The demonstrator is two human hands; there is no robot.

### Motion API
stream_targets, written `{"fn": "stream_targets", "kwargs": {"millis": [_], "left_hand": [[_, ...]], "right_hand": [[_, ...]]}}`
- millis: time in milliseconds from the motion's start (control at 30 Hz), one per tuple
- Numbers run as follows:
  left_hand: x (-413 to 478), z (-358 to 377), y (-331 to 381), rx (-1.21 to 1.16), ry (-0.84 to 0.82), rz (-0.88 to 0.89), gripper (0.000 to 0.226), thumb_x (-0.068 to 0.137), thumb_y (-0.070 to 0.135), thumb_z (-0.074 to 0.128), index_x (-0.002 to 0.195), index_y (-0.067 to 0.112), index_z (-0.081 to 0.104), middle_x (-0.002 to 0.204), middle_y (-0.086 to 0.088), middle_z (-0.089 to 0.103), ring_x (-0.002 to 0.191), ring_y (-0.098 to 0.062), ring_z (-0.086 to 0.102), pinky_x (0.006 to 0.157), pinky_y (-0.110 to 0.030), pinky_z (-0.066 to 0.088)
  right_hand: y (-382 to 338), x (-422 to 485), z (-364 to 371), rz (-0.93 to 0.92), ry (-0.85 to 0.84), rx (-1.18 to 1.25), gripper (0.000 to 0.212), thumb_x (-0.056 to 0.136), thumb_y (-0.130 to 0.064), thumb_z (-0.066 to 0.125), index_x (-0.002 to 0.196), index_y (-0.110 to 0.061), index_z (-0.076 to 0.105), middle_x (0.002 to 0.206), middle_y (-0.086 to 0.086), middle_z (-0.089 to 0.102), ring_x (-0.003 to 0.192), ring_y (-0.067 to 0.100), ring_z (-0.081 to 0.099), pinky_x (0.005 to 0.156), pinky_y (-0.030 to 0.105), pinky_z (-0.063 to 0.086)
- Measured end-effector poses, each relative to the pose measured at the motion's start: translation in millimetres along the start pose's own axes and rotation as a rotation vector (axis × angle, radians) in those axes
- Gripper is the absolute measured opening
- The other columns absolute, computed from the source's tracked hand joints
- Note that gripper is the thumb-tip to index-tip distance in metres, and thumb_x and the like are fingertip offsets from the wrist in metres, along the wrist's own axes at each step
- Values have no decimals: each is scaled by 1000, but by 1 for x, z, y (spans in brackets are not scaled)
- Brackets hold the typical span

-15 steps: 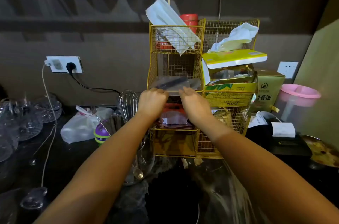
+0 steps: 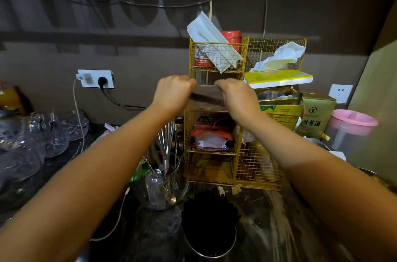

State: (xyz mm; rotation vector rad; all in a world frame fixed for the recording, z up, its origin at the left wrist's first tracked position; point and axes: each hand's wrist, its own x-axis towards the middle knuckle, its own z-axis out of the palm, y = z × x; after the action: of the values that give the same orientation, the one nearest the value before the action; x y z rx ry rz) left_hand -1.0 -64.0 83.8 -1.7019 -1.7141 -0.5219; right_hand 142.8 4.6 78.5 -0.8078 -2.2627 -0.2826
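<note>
The clear bag [image 2: 206,98] (dark contents, perhaps sticks; blur hides them) now hangs upright before the yellow wire rack's [image 2: 268,51] second compartment down on the left, where it lay flat half a second ago. The left hand [image 2: 173,92] and right hand [image 2: 237,96] have risen, fingers curled tight on its top corners.

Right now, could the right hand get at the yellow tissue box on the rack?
Probably yes: the yellow tissue box sits just beside the right hand with nothing between, but that hand grips the clear bag with the left hand.
</note>
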Motion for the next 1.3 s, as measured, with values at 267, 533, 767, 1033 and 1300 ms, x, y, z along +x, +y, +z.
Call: {"fn": "stream_targets", "kwargs": {"millis": [267, 533, 767, 1033, 1300], "left_hand": [[-14, -92, -18, 107, 37, -60, 25, 84, 3, 48, 105, 8, 61, 97, -23, 67, 93, -43, 59, 75, -48, 46], [-82, -126, -27, 29, -81, -182, 25, 83, 9, 49, 102, 13, 65, 104, -24, 66, 96, -45, 56, 81, -48, 46], [-169, -99, -5, -169, -241, -177, 31, 70, 16, 45, 88, 9, 70, 91, -21, 72, 85, -40, 64, 76, -47, 53], [-239, -52, 22, -400, -413, -247, 30, 67, 26, 43, 71, 12, 70, 93, -13, 68, 94, -33, 58, 84, -37, 47], [-274, -29, 45, -581, -374, -443, 33, 76, 18, 60, 109, 19, 63, 127, -3, 37, 124, -18, 28, 100, -22, 18]], "right_hand": [[-52, 4, -57, -117, 136, 131, 23, 83, 2, 46, 97, -3, 63, 92, 23, 67, 88, 37, 60, 73, 39, 49], [-121, -45, -76, -84, -98, 408, 17, 86, -11, 51, 92, -6, 67, 94, 16, 70, 96, 31, 59, 86, 39, 47], [-150, -105, -40, 81, -520, 610, 14, 80, -5, 53, 67, -9, 59, 66, 12, 68, 52, 13, 63, 51, 19, 52], [-160, -170, 8, 258, -912, 726, 29, 81, -8, 48, 53, -14, 47, 50, 9, 58, 29, 4, 52, 34, 15, 41], [-156, -203, 26, 405, -1006, 870, 30, 87, -11, 46, 57, -14, 45, 47, 0, 57, 31, 3, 52, 35, 13, 41]]}}
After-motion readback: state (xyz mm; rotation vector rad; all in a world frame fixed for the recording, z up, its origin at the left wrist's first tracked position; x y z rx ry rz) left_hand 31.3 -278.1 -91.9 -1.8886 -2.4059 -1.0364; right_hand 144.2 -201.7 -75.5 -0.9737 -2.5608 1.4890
